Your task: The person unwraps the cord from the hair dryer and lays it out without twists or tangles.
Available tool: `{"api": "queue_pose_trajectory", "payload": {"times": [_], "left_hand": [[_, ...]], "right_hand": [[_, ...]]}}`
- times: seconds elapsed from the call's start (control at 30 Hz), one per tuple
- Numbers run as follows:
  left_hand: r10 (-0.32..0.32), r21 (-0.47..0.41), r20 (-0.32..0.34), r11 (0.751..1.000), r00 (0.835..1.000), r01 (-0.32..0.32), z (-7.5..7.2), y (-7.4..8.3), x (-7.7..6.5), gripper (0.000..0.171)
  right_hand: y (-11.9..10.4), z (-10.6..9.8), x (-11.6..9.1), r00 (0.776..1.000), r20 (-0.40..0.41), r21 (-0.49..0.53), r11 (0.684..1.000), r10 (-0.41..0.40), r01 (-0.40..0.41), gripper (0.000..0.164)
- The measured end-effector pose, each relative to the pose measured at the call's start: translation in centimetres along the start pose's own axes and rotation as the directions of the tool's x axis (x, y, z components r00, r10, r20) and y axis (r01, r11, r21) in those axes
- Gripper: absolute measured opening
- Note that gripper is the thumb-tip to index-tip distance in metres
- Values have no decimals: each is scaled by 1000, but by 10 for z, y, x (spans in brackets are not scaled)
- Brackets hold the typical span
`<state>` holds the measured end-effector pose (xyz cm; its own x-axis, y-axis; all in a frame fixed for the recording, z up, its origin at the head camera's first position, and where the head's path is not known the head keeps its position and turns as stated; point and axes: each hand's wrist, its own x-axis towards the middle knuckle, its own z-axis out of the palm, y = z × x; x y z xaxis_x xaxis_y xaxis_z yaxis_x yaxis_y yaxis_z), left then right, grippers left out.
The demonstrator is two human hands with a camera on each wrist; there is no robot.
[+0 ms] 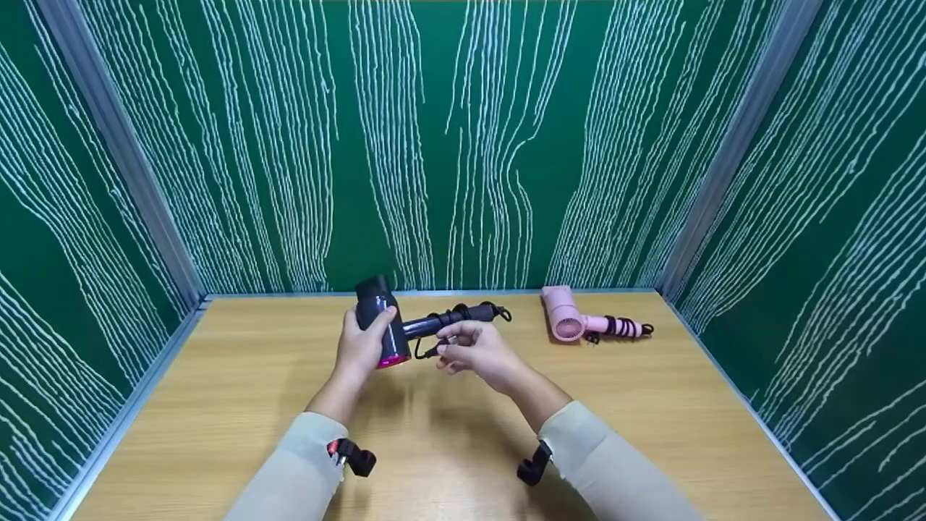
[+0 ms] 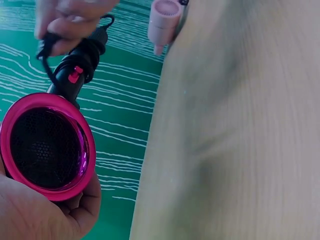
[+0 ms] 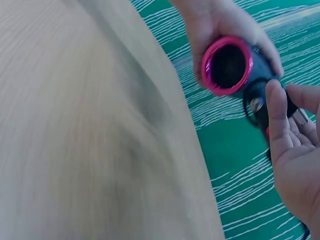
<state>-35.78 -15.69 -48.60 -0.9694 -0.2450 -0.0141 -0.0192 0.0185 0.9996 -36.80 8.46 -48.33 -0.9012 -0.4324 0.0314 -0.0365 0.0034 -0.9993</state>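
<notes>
- Head view: the dark hair dryer (image 1: 396, 340) is left of the middle of the frame, its barrel running up and down and its handle (image 1: 423, 328) pointing right.
- Left hand (image 1: 358, 347): clamped round the barrel, with the thumb lying across the side nearer the handle.
- Right hand (image 1: 477, 353): just below the handle, near the centre of the frame, with thumb and fingertips pinched together on a dark cord end (image 1: 432, 352). The fingers cover much of this piece; it may be the plug, but I cannot be sure.
- A black cord (image 1: 457, 313) winds round the handle, and a small loop shows at the handle's far end.
- Left wrist view: a bright pink ring (image 2: 90, 150) rims the dark grille (image 2: 45, 147) in the lower left of the frame; a red switch (image 2: 75, 75) shows on the handle above it.
- Right wrist view: the same ring faces out in the upper right, beside the pinching fingers.
- Pink hair dryer (image 1: 563, 312): lying on the wooden table (image 1: 651, 434), right of centre in the head view, apart from both hands, its own cord (image 1: 621, 327) wrapped round its handle.
- Green panels (image 1: 441, 181) with white wavy lines fill the upper part of the head view; pale sleeves (image 1: 622, 463) enter from the bottom edge.
</notes>
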Motion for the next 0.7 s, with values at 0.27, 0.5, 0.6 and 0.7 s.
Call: {"api": "queue_pose_trajectory", "payload": {"times": [0.27, 0.5, 0.6, 0.7], "left_hand": [[-8, 1, 27, 1000, 1000, 8, 1, 7, -3, 75], [-41, -42, 102, 998, 994, 45, -2, 11, -5, 79], [-64, -56, 167, 996, 984, 74, -5, 14, -7, 75], [-81, -39, 223, 995, 971, 92, -8, 18, -11, 75]], "right_hand": [[18, -11, 0, 994, 58, -7, 996, 93, -93, 26], [27, -18, 2, 989, 63, -42, 990, 135, -133, 34], [29, -19, 1, 993, 64, -45, 994, 100, -97, 33], [29, -23, -1, 995, 54, -38, 995, 89, -87, 26]]}}
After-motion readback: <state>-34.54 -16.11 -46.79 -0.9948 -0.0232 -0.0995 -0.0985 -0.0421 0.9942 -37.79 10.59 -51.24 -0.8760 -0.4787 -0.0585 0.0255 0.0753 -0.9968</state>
